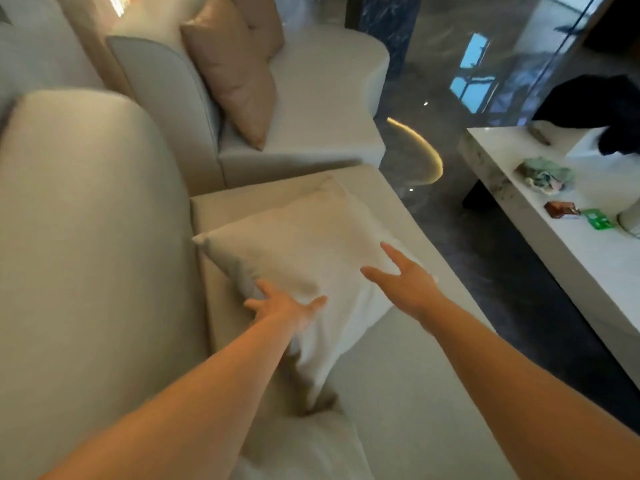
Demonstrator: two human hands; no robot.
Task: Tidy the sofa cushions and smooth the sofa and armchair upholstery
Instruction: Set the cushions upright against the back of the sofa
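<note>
From the head camera, a cream throw cushion [304, 258] lies flat on the sofa seat [415, 368], turned diamond-wise. One corner points at the backrest [90, 237], another at the far end of the seat, and a third hangs slightly past the seat's front edge. It looks set down for handling rather than finished, since tidy cushions here would probably lean on the backrest as the tan leather cushion [232, 71] does on the neighbouring armchair [329, 98].

The left hand [282, 306] is spread wide, fingers splayed over the cushion's near-left side, touching or nearly so; it grasps nothing. The right hand [403, 277] is also open, fingers apart, above the cushion's right corner. Both seem placed to bracket the cushion from two sides, either to pat it flat or to take it up and stand it.

Whether either palm actually presses the fabric cannot be told; motion blur softens both hands. The cushion's nearest corner dips into shadow behind the left forearm and its end is hidden. A pale bulge at the bottom edge of the picture, perhaps another cushion, is cut off. A second tan cushion behind the first is mostly covered. On the white coffee table [568, 258] to the right, small packets and a dark garment are too blurred to identify.
</note>
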